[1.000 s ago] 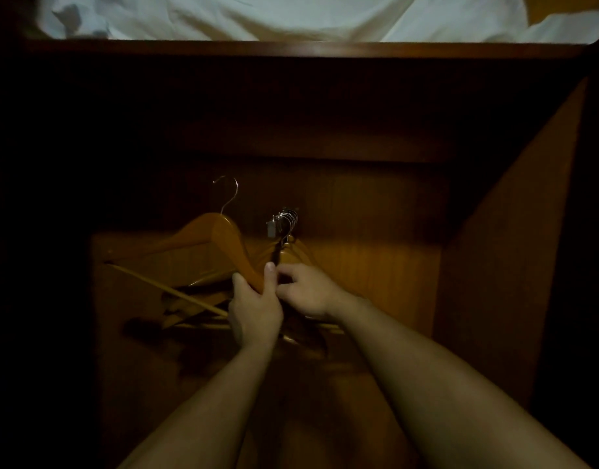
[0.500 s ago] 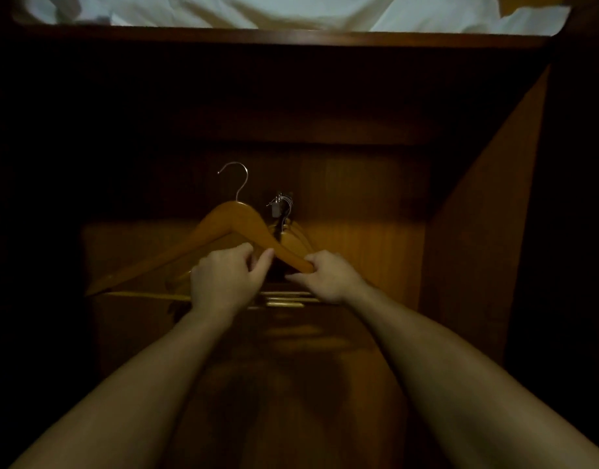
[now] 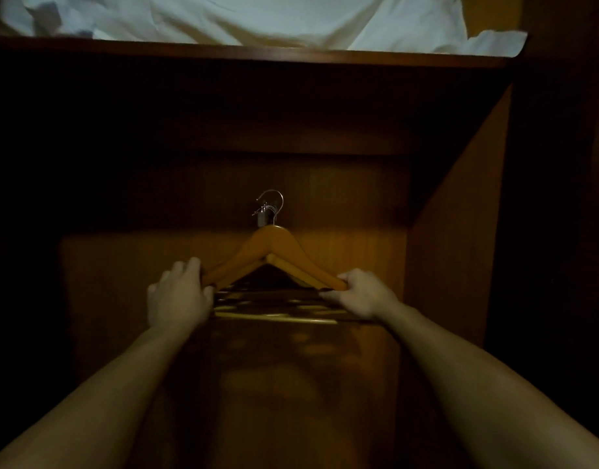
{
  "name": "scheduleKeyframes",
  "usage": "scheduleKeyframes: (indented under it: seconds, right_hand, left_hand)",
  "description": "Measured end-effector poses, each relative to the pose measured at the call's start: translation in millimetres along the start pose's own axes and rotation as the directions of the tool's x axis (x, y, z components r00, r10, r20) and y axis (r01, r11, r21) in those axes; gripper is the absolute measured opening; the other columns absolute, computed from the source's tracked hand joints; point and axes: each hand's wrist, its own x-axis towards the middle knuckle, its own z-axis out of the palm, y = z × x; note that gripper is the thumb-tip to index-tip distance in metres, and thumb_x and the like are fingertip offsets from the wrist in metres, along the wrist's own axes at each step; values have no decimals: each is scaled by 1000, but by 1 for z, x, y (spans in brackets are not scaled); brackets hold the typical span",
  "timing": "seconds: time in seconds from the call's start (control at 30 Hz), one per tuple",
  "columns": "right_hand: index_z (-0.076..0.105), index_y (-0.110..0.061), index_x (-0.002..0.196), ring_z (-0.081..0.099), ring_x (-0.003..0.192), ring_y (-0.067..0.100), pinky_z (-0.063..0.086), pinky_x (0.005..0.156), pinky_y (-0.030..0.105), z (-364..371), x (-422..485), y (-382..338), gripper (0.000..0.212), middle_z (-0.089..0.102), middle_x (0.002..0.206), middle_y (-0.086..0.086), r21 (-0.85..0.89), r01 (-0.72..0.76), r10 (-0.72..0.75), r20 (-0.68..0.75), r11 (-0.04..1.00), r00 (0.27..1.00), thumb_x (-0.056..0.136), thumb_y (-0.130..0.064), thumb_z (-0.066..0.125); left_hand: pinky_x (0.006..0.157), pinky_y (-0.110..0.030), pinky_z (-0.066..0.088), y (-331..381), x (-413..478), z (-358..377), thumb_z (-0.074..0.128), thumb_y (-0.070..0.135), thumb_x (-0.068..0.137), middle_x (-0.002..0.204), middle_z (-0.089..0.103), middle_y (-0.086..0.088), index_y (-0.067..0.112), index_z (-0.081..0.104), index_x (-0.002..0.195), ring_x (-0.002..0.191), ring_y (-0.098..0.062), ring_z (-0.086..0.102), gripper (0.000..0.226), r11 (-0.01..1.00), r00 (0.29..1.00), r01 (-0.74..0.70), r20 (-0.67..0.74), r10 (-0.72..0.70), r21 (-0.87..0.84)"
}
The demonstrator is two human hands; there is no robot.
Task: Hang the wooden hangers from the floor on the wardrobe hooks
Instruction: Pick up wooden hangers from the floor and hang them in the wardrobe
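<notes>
At the centre of the wardrobe's back panel (image 3: 342,204), below the shelf (image 3: 257,57) that bore a white cloth (image 3: 257,15), the hanger (image 3: 274,248) sat roughly level. Its wire hook (image 3: 273,197) stood at the peg (image 3: 262,216), where the wires of the rear hangers (image 3: 293,267) were bunched. Whether the wire hook had seated over the peg could not be told, as the light was too dim.

Risks, as judged from this pose:
- **Release before seating:** the hanger would probably drop to the wardrobe floor.
- **A crowded peg:** with so many wires already on it, the new hook might perch on top of them and slip off.
- **An uneven pull from one end:** this could tilt the hanger and drag the rear hangers askew.

The hanger spanned the gap between the two hands, its crown above them and farther from the person. The left hand (image 3: 178,296) had its fingers curled over the left arm near its end. The right hand (image 3: 360,292) pinched the right tip between thumb and fingers. Both gripped from the near side, with the rear hangers just behind and partly hidden.
</notes>
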Motion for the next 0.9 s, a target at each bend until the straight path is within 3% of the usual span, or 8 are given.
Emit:
scheduleKeyframes:
  seconds: [0.23, 0.43, 0.73, 0.9]
  right_hand:
    - [68, -26, 85, 71, 82, 26, 56, 74, 40, 2, 22, 22, 24, 74, 89, 8, 23, -51, 51, 21, 998, 999, 93, -49, 65]
    - [67, -26, 80, 64, 68, 14, 49, 64, 32, 15, 48, 30, 24, 68, 72, -4, 52, -27, 25, 36, 998, 999, 92, -47, 67]
    - [61, -32, 86, 60, 68, 9, 41, 58, 25, 26, 77, 28, 20, 62, 73, -11, -6, 34, -34, 52, 999, 998, 94, -49, 64]
    - [66, -30, 94, 65, 74, 14, 53, 66, 31, 31, 80, 34, 18, 66, 77, -7, -82, 40, -36, 43, 996, 998, 95, -47, 62]
  left_hand:
    - [69, -38, 49, 8, 6, 30, 58, 30, 94, 107, 58, -6, 21, 49, 113, 95, -25, 58, 23, 998, 998, -47, 31, 49, -50]
    - [75, -40, 55, 4, 16, 41, 58, 30, 94, 113, 57, -3, 25, 52, 124, 99, -23, 58, 31, 997, 999, -14, 45, 17, -76]
    - [75, -39, 55, -9, 28, 54, 59, 31, 93, 112, 58, -3, 25, 55, 127, 98, -25, 60, 35, 998, 998, 55, 32, -54, -42]
    - [75, -38, 55, -9, 22, 64, 61, 30, 92, 115, 57, -2, 27, 55, 122, 100, -25, 60, 31, 996, 997, 76, 36, -75, -44]
